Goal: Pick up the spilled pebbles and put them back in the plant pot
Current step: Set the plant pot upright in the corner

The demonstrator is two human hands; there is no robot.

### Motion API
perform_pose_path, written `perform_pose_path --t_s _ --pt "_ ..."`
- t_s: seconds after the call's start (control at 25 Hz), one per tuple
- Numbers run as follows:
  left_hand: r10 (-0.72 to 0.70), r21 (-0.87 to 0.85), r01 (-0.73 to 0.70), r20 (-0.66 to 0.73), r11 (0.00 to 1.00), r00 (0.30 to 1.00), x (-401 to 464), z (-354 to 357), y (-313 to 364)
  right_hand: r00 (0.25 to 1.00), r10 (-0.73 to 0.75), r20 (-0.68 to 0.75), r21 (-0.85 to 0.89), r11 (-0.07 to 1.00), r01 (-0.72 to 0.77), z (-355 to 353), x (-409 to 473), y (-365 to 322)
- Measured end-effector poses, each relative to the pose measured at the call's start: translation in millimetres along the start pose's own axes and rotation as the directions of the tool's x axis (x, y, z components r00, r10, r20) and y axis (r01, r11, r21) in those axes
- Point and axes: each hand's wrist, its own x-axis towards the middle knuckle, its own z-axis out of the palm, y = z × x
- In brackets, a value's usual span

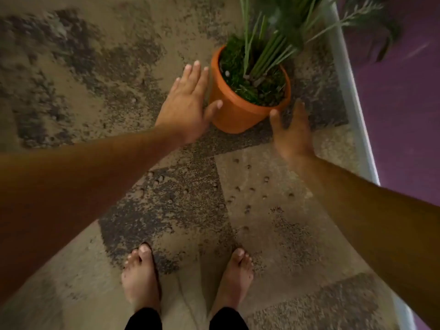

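An orange plant pot (234, 110) with green stalks and moss stands upright on the floor ahead of me. My left hand (187, 104) is open beside the pot's left wall, its thumb close to or touching the side. Just off the pot's lower right rim, my right hand (291, 129) is open too, blurred, with the thumb near the rim. Neither hand holds anything. Small pebbles (247, 186) lie scattered over the floor between the pot and my feet, and several more pebbles (158, 179) lie under my left forearm.
The floor is patchy stone in tan and dark grey. My bare feet (185, 277) stand at the bottom. A pale grey ledge (350, 91) runs along the right, with a purple wall (404, 115) beyond it. Plant fronds hang over the ledge at the top right.
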Motion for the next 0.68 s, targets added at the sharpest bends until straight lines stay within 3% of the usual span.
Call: perform_pose_path --t_s 0.08,0.2,0.44,0.68 --pt "0.064 0.028 -0.065 0.022 0.997 0.998 10.2 1.5 1.7 0.994 0.104 -0.024 0.213 0.972 -0.097 7.5 19.4 -7.7" --pt "0.147 0.046 -0.151 0.070 0.987 0.987 20.5 5.3 6.4 0.972 0.233 0.036 0.540 0.814 -0.215 9.2 41.1 -18.9" --pt "0.162 0.086 -0.170 0.092 0.982 0.983 13.7 4.4 -0.4 0.944 0.319 0.078 0.687 0.669 -0.283 12.9 44.1 -26.0" --pt "0.172 0.055 -0.180 0.133 0.982 0.976 4.0 -3.2 -7.2 0.933 0.347 0.095 0.722 0.622 -0.305 21.6 30.0 -25.9"
